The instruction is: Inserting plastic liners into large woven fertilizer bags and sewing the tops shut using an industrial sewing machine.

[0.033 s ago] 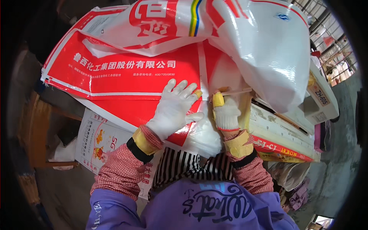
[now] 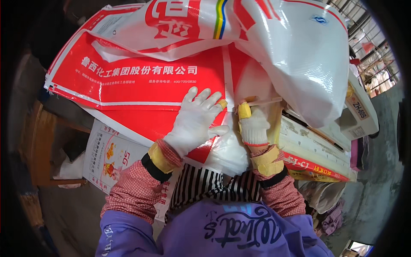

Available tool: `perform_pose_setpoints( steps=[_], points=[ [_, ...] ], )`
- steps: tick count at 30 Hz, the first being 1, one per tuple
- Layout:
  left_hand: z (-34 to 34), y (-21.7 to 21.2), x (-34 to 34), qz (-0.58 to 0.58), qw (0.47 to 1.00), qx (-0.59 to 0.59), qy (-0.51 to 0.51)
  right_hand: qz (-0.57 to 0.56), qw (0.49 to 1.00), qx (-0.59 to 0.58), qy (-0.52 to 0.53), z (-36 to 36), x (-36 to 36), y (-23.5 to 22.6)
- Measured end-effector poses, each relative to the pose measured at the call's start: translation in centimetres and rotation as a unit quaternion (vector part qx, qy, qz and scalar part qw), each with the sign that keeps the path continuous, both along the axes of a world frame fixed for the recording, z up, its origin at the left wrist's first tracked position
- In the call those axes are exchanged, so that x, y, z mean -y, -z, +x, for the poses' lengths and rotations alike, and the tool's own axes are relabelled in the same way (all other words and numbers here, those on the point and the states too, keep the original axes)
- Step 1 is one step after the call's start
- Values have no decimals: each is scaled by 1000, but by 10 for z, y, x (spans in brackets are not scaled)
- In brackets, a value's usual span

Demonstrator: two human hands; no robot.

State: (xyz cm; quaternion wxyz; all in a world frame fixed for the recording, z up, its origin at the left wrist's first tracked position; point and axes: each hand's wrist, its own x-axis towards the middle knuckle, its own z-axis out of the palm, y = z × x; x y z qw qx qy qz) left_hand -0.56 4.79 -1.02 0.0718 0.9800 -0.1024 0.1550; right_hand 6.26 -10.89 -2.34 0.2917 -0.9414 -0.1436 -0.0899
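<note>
My left hand (image 2: pixel 195 122), in a white glove with yellow tape on one fingertip, lies flat with fingers spread on a red-and-white woven plastic sack (image 2: pixel 128 92). To its right, my right hand (image 2: pixel 253 124) is curled closed at the sack's edge, in a short white glove with yellow tape round one digit. A thin, pale, translucent stick (image 2: pixel 269 102) juts rightward from its fingers; the gripped end is hidden. Below and between the hands bulges clear plastic film (image 2: pixel 229 156). The sack's upper part is folded over in a large white fold (image 2: pixel 306 64).
A white-and-red board or box (image 2: pixel 317 150) with a dark thin rod (image 2: pixel 314 130) along it is at my right. Beyond it stands a white machine housing (image 2: pixel 359 109). A wooden frame (image 2: pixel 40 145) is at the left, beside a printed sheet (image 2: pixel 105 160) under the sack.
Both hands keep their places and hold. The sack's folded upper part has shifted very slightly in the picture.
</note>
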Motion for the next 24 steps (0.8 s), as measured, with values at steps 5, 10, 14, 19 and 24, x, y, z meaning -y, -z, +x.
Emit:
perform_pose_setpoints(
  steps=[5,10,14,19,24],
  points=[
    [1,3,0,-7,1000,2,9,89,994,-70,1,3,-3,1],
    [0,5,-3,4,1000,-1,2,93,991,-89,-38,5,-3,7],
    [2,3,-1,6,1000,-2,4,128,988,-74,-46,16,6,29],
    [1,5,-1,-12,1000,10,3,150,984,-87,-50,2,-4,3],
    [0,4,0,-15,1000,19,6,161,979,-126,-17,5,-1,11]
  ],
)
